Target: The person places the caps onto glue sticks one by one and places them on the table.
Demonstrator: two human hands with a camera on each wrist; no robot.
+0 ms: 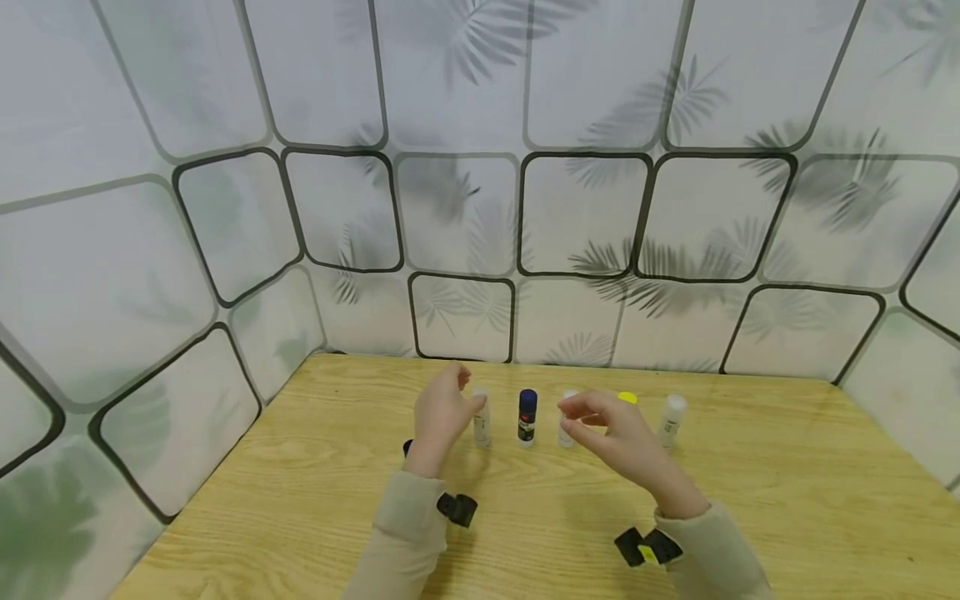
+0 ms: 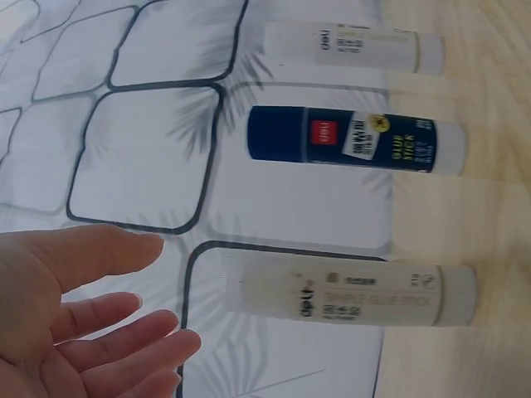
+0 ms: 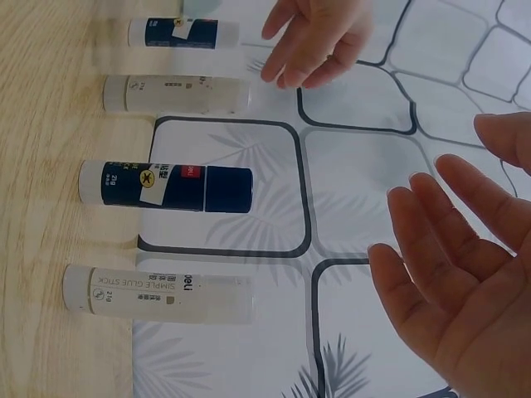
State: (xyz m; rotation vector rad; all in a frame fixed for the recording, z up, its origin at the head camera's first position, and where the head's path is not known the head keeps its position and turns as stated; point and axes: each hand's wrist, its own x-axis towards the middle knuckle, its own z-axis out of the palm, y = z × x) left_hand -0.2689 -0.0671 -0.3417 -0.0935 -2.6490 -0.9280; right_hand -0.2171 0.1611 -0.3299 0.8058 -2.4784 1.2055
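A row of upright glue sticks stands on the table. My left hand [image 1: 441, 417] is nearest to a white glue stick [image 1: 482, 423]; the left wrist view shows loosely bent fingers [image 2: 124, 253] apart from that stick [image 2: 373, 297]. Between my hands stands a dark blue glue stick [image 1: 527, 418] with a red label mark. My right hand [image 1: 618, 437] hovers by another white glue stick [image 1: 566, 435], partly covering it in the head view. In the right wrist view its fingers [image 3: 456, 240] are spread and hold nothing, away from the white stick [image 3: 158, 294].
Behind my right hand shows a yellow cap [image 1: 627, 398], its body hidden. A white glue stick [image 1: 672, 421] stands at the row's right end. At the left end, a dark blue cap [image 1: 407, 447] peeks out behind my wrist. Patterned curtain [image 1: 461, 217] borders the wooden table [image 1: 300, 483].
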